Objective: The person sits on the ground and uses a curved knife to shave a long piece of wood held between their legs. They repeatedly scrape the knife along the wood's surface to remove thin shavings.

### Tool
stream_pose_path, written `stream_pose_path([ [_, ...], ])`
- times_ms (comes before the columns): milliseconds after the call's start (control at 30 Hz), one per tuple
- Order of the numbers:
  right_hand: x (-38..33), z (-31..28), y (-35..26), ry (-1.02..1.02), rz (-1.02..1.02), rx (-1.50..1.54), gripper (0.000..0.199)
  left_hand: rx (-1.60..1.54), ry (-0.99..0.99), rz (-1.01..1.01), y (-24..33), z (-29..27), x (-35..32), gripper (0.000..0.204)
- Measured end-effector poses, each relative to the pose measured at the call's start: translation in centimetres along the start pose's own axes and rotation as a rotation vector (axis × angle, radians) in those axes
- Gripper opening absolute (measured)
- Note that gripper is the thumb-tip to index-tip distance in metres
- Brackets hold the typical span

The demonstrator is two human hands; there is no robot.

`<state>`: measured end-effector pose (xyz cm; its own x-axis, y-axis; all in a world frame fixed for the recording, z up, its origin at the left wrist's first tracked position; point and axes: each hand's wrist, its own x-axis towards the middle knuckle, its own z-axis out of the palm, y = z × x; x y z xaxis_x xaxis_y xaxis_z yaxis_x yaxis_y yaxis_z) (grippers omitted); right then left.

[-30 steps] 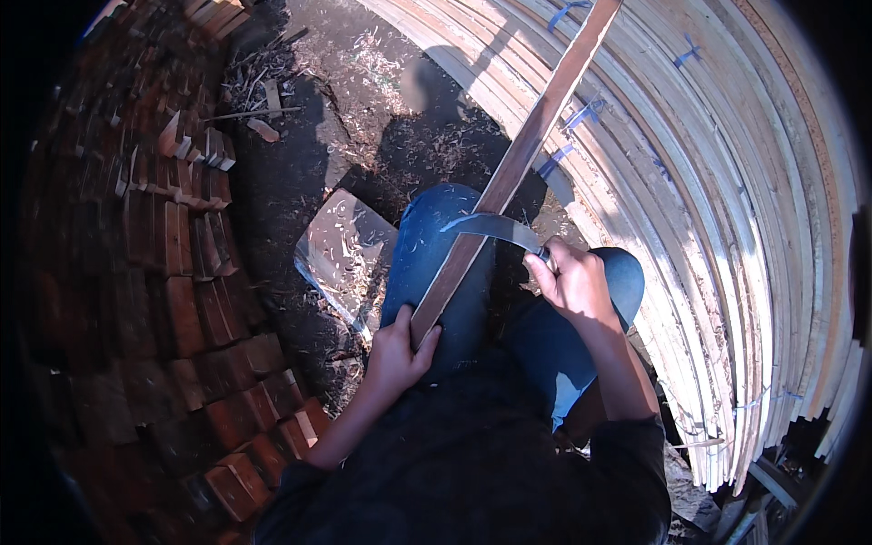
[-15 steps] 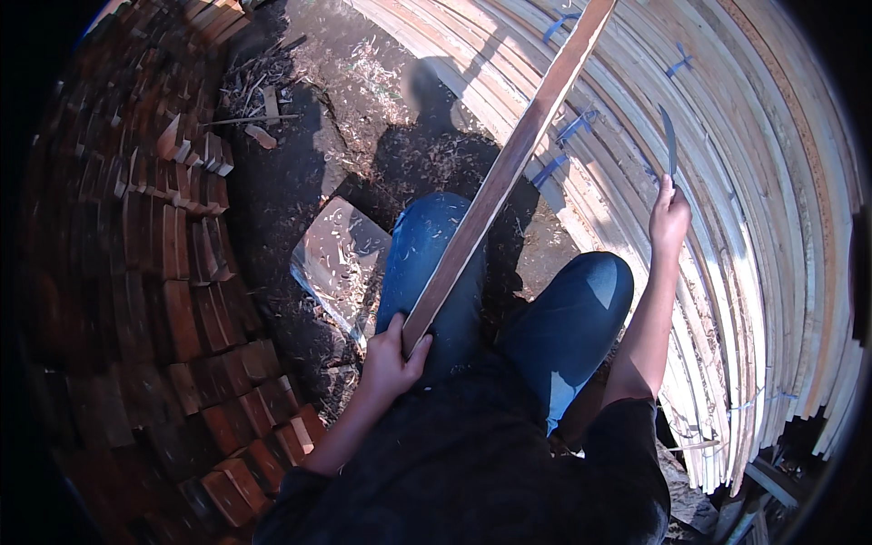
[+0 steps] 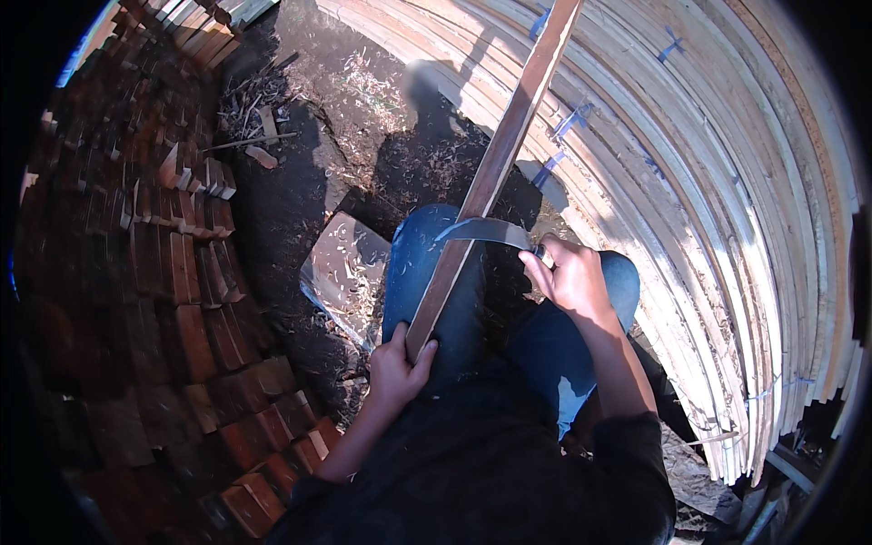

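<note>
My left hand (image 3: 400,371) is closed around the near end of a long brown wooden strip (image 3: 484,186) with pale edges. The strip slants up and away to the right over my left knee, its far end cut off by the top of the view. In my right hand (image 3: 574,275) is the handle of a curved knife (image 3: 495,231), mostly hidden by the fingers. Its blade lies across the strip about midway along the visible length, pointing left. Whether the edge bites into the wood, I cannot tell.
Long pale wooden strips (image 3: 718,182), tied with blue bands, are stacked on the right. Stacked reddish-brown wood blocks (image 3: 191,336) fill the left side. A flat slab (image 3: 341,259) strewn with shavings lies by my left knee, and more shavings litter the dark ground (image 3: 363,100).
My right hand has swung the knife in from the strip stack on the right, bringing the blade across the wooden strip. My left hand keeps its grip; the strip has tilted slightly more upright.
</note>
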<state>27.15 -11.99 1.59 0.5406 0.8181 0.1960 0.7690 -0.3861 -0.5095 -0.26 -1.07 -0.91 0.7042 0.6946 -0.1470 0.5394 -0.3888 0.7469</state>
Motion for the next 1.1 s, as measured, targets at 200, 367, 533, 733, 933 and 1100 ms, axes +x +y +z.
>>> stream_pose_path([
  [200, 3.5, 0.4, 2.9, 0.196, -0.055, -0.134, 0.046, 0.029, -0.021, -0.024, -0.2, -0.3, 0.0, 0.031],
  [367, 5.5, -4.2, 6.3, 0.244, 0.288, -0.133, 0.044, 0.151, -0.048, 0.001, 0.4, -0.5, -0.1, 0.035],
  [533, 0.8, -2.4, 2.3, 0.092, 0.150, 0.009, 0.040, 0.131, -0.019, 0.000, 0.9, -1.2, -0.4, 0.039],
  [733, 0.7, -2.2, -1.7, 0.090, 0.033, -0.010, 0.042, 0.072, -0.014, 0.058, 1.0, -1.0, -0.8, 0.034],
  [933, 4.6, -2.5, 3.3, 0.220, 0.241, -0.181, 0.052, 0.093, -0.021, 0.008, 0.5, -0.5, -0.5, 0.033],
  [1100, 5.4, -10.1, 8.1, 0.388, 0.491, -0.039, 0.047, 0.102, 0.018, 0.108, 0.0, -0.8, -1.3, 0.029],
])
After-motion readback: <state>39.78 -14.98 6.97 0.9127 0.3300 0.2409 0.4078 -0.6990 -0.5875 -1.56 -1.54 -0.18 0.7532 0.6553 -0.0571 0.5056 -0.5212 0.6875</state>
